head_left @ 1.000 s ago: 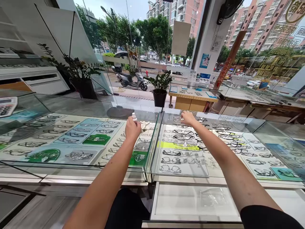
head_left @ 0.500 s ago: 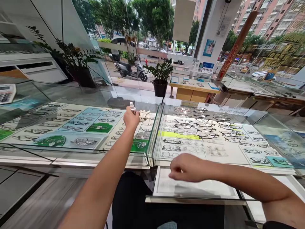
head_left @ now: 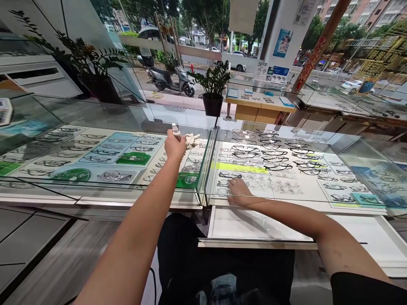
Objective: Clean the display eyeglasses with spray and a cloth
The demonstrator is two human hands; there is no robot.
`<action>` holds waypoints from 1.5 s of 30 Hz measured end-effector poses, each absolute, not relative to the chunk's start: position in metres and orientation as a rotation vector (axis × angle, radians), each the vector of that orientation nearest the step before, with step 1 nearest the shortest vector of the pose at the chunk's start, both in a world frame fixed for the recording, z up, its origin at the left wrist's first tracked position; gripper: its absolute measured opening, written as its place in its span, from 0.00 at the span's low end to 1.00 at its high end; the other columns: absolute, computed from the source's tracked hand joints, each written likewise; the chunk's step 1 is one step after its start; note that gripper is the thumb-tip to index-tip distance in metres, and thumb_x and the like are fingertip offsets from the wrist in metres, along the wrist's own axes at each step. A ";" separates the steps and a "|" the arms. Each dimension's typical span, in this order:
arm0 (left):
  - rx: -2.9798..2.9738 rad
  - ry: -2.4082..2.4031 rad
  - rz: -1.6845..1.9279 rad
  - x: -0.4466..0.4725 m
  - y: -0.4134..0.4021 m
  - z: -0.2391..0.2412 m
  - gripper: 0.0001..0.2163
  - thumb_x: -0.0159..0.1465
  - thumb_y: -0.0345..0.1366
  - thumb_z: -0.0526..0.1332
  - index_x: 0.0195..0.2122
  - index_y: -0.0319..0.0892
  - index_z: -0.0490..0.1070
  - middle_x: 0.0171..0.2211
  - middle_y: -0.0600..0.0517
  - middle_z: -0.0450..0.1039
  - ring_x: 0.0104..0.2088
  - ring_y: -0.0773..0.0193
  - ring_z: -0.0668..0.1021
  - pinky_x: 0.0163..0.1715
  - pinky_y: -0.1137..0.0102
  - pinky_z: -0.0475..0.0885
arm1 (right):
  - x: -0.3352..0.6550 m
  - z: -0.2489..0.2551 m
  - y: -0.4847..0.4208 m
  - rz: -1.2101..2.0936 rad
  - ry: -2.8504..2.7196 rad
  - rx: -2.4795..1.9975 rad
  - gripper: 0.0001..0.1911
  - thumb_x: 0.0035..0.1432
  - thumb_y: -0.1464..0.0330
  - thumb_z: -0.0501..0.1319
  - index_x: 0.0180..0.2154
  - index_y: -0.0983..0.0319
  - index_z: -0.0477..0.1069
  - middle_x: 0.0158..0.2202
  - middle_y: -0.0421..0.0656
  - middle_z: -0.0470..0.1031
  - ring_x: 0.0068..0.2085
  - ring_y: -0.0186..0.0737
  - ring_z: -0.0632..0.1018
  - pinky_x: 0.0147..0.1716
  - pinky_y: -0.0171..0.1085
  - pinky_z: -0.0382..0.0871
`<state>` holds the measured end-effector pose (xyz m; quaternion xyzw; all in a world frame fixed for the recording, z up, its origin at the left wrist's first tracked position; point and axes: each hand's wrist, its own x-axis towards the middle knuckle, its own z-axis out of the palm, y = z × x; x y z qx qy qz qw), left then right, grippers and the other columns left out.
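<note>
My left hand (head_left: 174, 147) is closed around a small white-capped spray bottle (head_left: 175, 128), held upright at the far part of the left glass display case (head_left: 104, 113). A crumpled pale cloth (head_left: 192, 140) lies just right of that hand. My right hand (head_left: 239, 192) is over the front left part of the right display case, its fingers stretched toward the eyeglasses. One dark-framed pair of eyeglasses (head_left: 229, 174) is just beyond the fingertips. Whether the right hand is inside the case or above its glass, I cannot tell.
A white drawer (head_left: 263, 224) stands pulled out below the right case, above my lap. Rows of eyeglasses (head_left: 276, 160) fill both cases. Potted plants (head_left: 212, 99) stand behind them, and a wooden table (head_left: 254, 112) is farther back by the window.
My right hand has moved forward from above the drawer to the eyeglasses, its curled fingers now stretched out. The left hand still holds the spray bottle. The view has tilted down slightly.
</note>
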<state>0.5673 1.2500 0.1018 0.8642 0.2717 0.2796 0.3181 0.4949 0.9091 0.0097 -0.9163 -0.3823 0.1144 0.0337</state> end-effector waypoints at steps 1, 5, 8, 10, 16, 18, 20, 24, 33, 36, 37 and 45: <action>2.273 0.714 0.736 0.567 1.250 0.102 0.17 0.69 0.39 0.62 0.57 0.42 0.68 0.46 0.40 0.81 0.46 0.42 0.82 0.46 0.57 0.76 | 0.498 0.005 0.912 0.329 -1.190 -2.824 0.24 0.64 0.62 0.68 0.57 0.69 0.78 0.71 0.60 0.69 0.72 0.66 0.65 0.71 0.55 0.58; 2.271 0.715 0.716 0.569 1.253 0.104 0.14 0.69 0.39 0.61 0.54 0.43 0.69 0.45 0.40 0.81 0.46 0.42 0.82 0.44 0.58 0.75 | 0.505 -0.014 0.921 0.264 -1.191 -2.870 0.21 0.59 0.65 0.69 0.51 0.70 0.81 0.61 0.62 0.79 0.65 0.65 0.72 0.68 0.53 0.60; 2.270 0.723 0.693 0.571 1.255 0.104 0.12 0.68 0.38 0.61 0.52 0.44 0.70 0.43 0.41 0.81 0.44 0.42 0.83 0.42 0.59 0.74 | 0.507 -0.024 0.925 0.233 -1.167 -2.911 0.15 0.63 0.70 0.64 0.48 0.70 0.81 0.54 0.61 0.82 0.58 0.61 0.77 0.65 0.53 0.62; 2.271 0.729 0.679 0.572 1.256 0.104 0.13 0.68 0.38 0.60 0.52 0.44 0.70 0.43 0.40 0.81 0.44 0.41 0.83 0.42 0.58 0.74 | 0.508 -0.027 0.927 0.236 -1.159 -2.937 0.14 0.65 0.71 0.62 0.48 0.70 0.81 0.53 0.61 0.82 0.58 0.60 0.77 0.66 0.53 0.62; 2.302 0.654 0.614 0.573 1.256 0.104 0.14 0.70 0.49 0.63 0.49 0.45 0.71 0.45 0.40 0.82 0.48 0.42 0.83 0.43 0.59 0.74 | 0.510 -0.018 0.930 0.355 -1.176 -3.023 0.10 0.74 0.66 0.63 0.48 0.64 0.80 0.54 0.49 0.82 0.61 0.52 0.77 0.69 0.56 0.63; 2.313 0.618 0.586 0.572 1.255 0.104 0.19 0.68 0.54 0.66 0.48 0.45 0.71 0.45 0.42 0.82 0.47 0.44 0.83 0.42 0.61 0.74 | 0.504 -0.006 0.933 0.428 -1.191 -3.043 0.10 0.73 0.63 0.65 0.47 0.64 0.80 0.53 0.48 0.82 0.60 0.50 0.79 0.66 0.56 0.68; 2.325 0.596 0.562 0.571 1.255 0.104 0.22 0.64 0.54 0.70 0.48 0.44 0.71 0.46 0.43 0.83 0.46 0.46 0.83 0.41 0.63 0.73 | 0.493 0.011 0.938 0.515 -1.214 -3.053 0.11 0.73 0.62 0.66 0.46 0.64 0.80 0.51 0.48 0.83 0.58 0.49 0.81 0.62 0.53 0.73; 2.347 0.607 0.540 0.569 1.254 0.104 0.18 0.63 0.45 0.73 0.48 0.45 0.71 0.45 0.45 0.83 0.45 0.48 0.83 0.38 0.65 0.72 | 0.458 0.053 0.948 0.705 -1.293 -3.033 0.10 0.71 0.70 0.64 0.45 0.69 0.83 0.48 0.57 0.86 0.51 0.52 0.85 0.49 0.45 0.78; 2.335 0.738 0.578 0.564 1.257 0.108 0.11 0.67 0.38 0.69 0.46 0.47 0.68 0.45 0.46 0.82 0.45 0.49 0.83 0.36 0.66 0.70 | 0.391 0.175 0.926 1.019 -1.838 -2.737 0.11 0.61 0.79 0.63 0.38 0.69 0.86 0.34 0.56 0.86 0.38 0.54 0.86 0.32 0.42 0.67; 2.313 0.796 0.603 0.562 1.260 0.110 0.11 0.66 0.37 0.68 0.46 0.47 0.68 0.45 0.45 0.82 0.46 0.48 0.83 0.37 0.65 0.70 | 0.395 0.223 0.908 0.771 -1.879 -2.713 0.14 0.65 0.78 0.58 0.35 0.66 0.83 0.33 0.53 0.85 0.35 0.48 0.83 0.33 0.42 0.65; 2.306 0.809 0.608 0.562 1.260 0.111 0.11 0.66 0.37 0.68 0.46 0.47 0.68 0.45 0.45 0.82 0.46 0.48 0.83 0.38 0.65 0.70 | 0.401 0.236 0.906 0.640 -1.806 -2.749 0.15 0.67 0.77 0.57 0.35 0.66 0.83 0.34 0.53 0.85 0.35 0.47 0.82 0.34 0.42 0.65; 2.281 0.841 0.627 0.559 1.262 0.112 0.10 0.66 0.37 0.68 0.45 0.47 0.67 0.46 0.46 0.82 0.46 0.49 0.82 0.38 0.65 0.70 | 0.508 0.227 0.978 -0.032 -1.442 -2.940 0.17 0.71 0.76 0.56 0.35 0.66 0.83 0.39 0.53 0.84 0.44 0.51 0.79 0.41 0.43 0.64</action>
